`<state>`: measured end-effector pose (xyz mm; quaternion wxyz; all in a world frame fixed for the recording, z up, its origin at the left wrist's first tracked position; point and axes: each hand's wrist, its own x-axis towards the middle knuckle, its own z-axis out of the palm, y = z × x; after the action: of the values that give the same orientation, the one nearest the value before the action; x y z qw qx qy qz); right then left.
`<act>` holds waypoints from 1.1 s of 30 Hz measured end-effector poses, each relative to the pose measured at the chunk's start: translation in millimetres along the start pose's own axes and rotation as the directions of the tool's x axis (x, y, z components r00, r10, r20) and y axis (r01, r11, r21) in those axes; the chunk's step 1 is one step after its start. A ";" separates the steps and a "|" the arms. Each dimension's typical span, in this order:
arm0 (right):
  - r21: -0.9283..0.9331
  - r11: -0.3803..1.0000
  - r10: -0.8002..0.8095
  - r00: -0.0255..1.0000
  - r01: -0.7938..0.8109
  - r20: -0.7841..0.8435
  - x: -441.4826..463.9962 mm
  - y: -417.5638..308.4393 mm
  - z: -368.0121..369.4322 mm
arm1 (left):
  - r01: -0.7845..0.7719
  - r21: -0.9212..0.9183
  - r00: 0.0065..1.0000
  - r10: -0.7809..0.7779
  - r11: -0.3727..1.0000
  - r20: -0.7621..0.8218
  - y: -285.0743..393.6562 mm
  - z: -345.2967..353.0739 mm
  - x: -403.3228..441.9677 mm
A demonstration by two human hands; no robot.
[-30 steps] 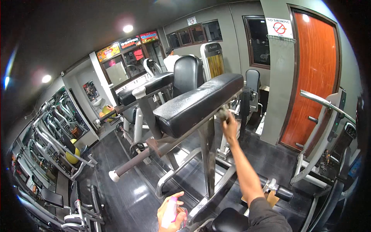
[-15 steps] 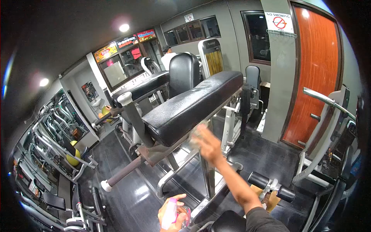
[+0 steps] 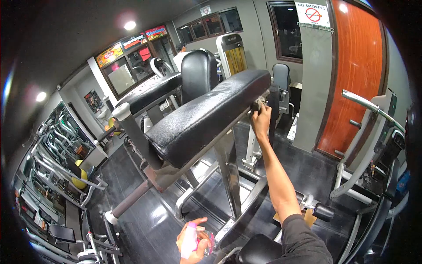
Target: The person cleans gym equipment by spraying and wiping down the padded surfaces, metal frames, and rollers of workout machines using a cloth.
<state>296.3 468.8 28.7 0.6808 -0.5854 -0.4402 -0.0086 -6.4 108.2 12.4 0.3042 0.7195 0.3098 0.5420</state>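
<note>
A long black padded bench of a gym machine slants across the middle of the view. My right hand reaches out to its far end and holds a crumpled greyish cloth against the side, just under the pad near the metal frame. At the bottom, my left hand is wrapped round a spray bottle with a pink and white head and a clear body. Part of the bottle is hidden by the fingers.
A brown-sleeved bar with a white end cap juts out front left. Below my right arm are black foam rollers and a black seat. More machines stand right and left, with a wooden door behind. Another person is at the back.
My right hand has moved with the cloth along the bench's lower edge, away from me and to the right, to its far end. My left hand still holds the bottle; the view has shifted slightly.
</note>
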 end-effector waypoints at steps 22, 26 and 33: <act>0.396 0.917 -0.251 0.847 0.053 0.469 -176.1 -130.8 -128.1 | 0.161 -0.216 0.954 -0.208 0.963 -0.217 -7.5 74.0 12.8; 0.301 0.944 0.045 0.955 -0.136 0.292 -197.0 -62.2 -163.5 | 0.237 -0.195 0.926 -0.282 0.952 -0.251 -4.8 78.6 16.8; 0.150 0.879 0.413 0.879 -0.453 0.240 -265.6 17.8 -251.6 | 0.351 -0.146 0.882 -0.379 0.925 -0.281 -25.7 90.2 23.8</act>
<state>291.3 138.2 -128.9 0.6730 -0.5950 -0.3625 0.2483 83.2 133.5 -13.9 0.3820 0.5417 0.4577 0.5926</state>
